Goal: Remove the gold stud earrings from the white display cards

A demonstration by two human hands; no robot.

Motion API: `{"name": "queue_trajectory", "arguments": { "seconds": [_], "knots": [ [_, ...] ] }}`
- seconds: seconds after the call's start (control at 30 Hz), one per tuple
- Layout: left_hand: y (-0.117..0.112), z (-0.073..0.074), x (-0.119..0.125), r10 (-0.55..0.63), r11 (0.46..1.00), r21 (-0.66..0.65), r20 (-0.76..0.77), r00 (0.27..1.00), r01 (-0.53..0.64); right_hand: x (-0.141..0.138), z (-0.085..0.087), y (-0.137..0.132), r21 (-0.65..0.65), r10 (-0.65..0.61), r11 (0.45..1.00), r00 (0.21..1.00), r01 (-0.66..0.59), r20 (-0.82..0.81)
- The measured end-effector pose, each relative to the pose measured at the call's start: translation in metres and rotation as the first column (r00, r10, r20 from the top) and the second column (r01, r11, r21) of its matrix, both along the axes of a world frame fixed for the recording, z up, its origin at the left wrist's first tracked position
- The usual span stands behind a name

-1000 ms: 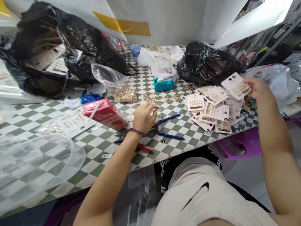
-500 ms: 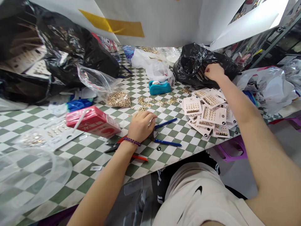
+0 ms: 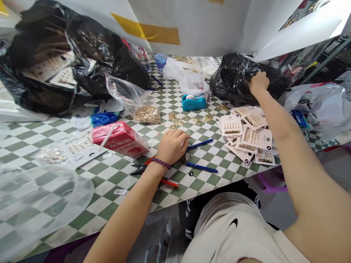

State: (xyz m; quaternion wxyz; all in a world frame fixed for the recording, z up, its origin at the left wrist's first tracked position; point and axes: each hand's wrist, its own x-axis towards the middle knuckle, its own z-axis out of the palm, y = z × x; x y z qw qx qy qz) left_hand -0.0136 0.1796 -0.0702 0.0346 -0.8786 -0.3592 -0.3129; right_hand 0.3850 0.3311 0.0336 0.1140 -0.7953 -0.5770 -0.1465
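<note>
My left hand rests palm down on the checkered table, fingers loosely bent and thumb a little apart. Nothing shows in its grasp. It covers the head of blue-handled pliers; red-handled cutters lie partly under the wrist. My right hand reaches to a black plastic bag at the back right. Its fingers are curled at the bag's folds, tips hidden, so what they hold cannot be made out. Below it lies a pile of earring cards.
Left of centre lie a red drink carton and a clear bag of gold pieces. A teal tape dispenser stands behind loose gold rings. Another black bag holds cards. A clear plastic tub sits front left.
The view has turned slightly left, so everything sits further right. My right hand stays at the black bag; the dark card-like edges seen beside it no longer show. My left hand keeps its place.
</note>
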Motion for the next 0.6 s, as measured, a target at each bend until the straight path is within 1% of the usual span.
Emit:
{"name": "queue_trajectory", "arguments": {
  "seconds": [0.13,0.2,0.33,0.4,0.43,0.5,0.53,0.6],
  "knots": [
    [0.0,0.001,0.0,0.009,1.0,-0.019,0.007,1.0,-0.009,-0.001,0.026,-0.02,0.129,0.089,0.988,0.995,-0.082,-0.045],
    [0.001,0.001,0.001,0.006,0.999,-0.033,0.01,1.0,-0.006,-0.001,0.04,-0.03,0.157,0.11,0.982,0.993,-0.102,-0.045],
    [0.001,0.002,0.001,0.003,0.997,-0.08,0.018,1.0,-0.002,0.009,0.07,-0.053,0.191,0.086,0.979,0.994,-0.073,-0.062],
    [-0.001,0.003,0.002,-0.007,0.992,-0.125,0.047,0.999,0.013,0.018,0.083,-0.069,0.215,0.129,0.97,0.989,-0.11,-0.076],
    [-0.002,0.005,0.003,-0.02,0.985,-0.168,0.071,0.997,0.032,0.021,0.087,-0.077,0.239,0.167,0.96,0.983,-0.145,-0.078],
    [-0.005,0.01,0.006,-0.053,0.949,-0.302,0.138,0.989,0.093,0.023,0.092,-0.095,0.326,0.26,0.921,0.959,-0.212,-0.11],
    [-0.007,0.013,0.008,-0.067,0.914,-0.383,0.177,0.982,0.131,0.021,0.092,-0.103,0.378,0.305,0.898,0.939,-0.227,-0.162],
    [-0.01,0.021,0.012,-0.078,0.829,-0.519,0.26,0.963,0.207,0.012,0.089,-0.117,0.453,0.378,0.865,0.874,-0.216,-0.305]
  ]
}}
